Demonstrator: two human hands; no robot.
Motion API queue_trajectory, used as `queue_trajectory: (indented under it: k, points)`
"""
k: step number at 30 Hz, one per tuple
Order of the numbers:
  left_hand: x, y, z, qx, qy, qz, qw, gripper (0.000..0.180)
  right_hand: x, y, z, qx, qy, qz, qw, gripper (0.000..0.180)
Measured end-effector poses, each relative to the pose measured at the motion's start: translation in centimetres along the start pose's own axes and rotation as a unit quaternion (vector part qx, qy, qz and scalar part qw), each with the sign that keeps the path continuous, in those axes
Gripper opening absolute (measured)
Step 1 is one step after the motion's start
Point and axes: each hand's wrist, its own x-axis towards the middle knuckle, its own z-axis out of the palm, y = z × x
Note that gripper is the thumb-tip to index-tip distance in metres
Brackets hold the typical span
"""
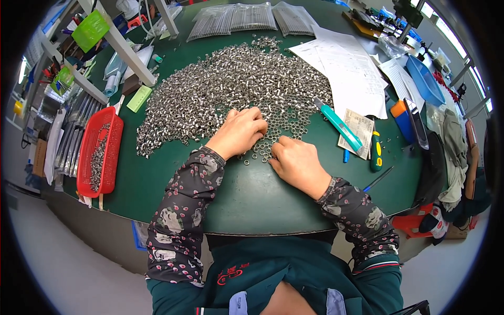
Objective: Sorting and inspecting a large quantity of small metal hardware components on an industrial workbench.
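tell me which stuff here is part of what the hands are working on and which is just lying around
In hand:
left hand
right hand
pile of small metal rings
flat patch of rings laid side by side

Lying about:
red basket
teal utility knife
yellow-handled screwdriver
paper sheets
blue tray
bagged metal rods

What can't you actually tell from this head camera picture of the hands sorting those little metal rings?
- Fingertips of the left hand and right hand: curled under, hidden by the backs of the hands, so any ring held is unseen.
- Single rings in the heap of small silver metal rings: too small to tell apart.
- Contents of the red plastic basket: small and bent by the fisheye rim.
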Motion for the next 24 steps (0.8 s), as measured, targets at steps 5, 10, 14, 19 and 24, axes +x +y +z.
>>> queue_trajectory:
  k: [5, 10, 14, 19, 24]
  points:
    - [-0.8, -1.0, -0.9, -0.027, 0.070, -0.066, 0.995, 0.010, -0.1, 0.5, 0.3, 0.013, -0.009, 0.006, 1.000, 0.009]
    - [-1.8, -2.0, -0.6, -0.025, 0.057, -0.107, 0.992, 0.007, -0.1, 1.1, 0.3, 0.003, 0.006, -0.032, 0.999, 0.005]
    - [-1.9, -1.5, -0.5, -0.034, 0.052, -0.085, 0.994, 0.009, 0.4, 0.8, -0.2, 0.003, 0.007, -0.018, 1.000, 0.005]
    - [-1.8, -1.1, -0.2, -0.005, 0.051, -0.057, 0.997, 0.010, 2.9, 1.0, 0.4, 0.057, 0.060, 0.011, 0.996, 0.004]
    - [-1.8, -1.0, 0.5, 0.021, 0.078, -0.058, 0.995, 0.008, 5.1, 1.6, 2.7, 0.056, 0.054, 0.022, 0.997, 0.007]
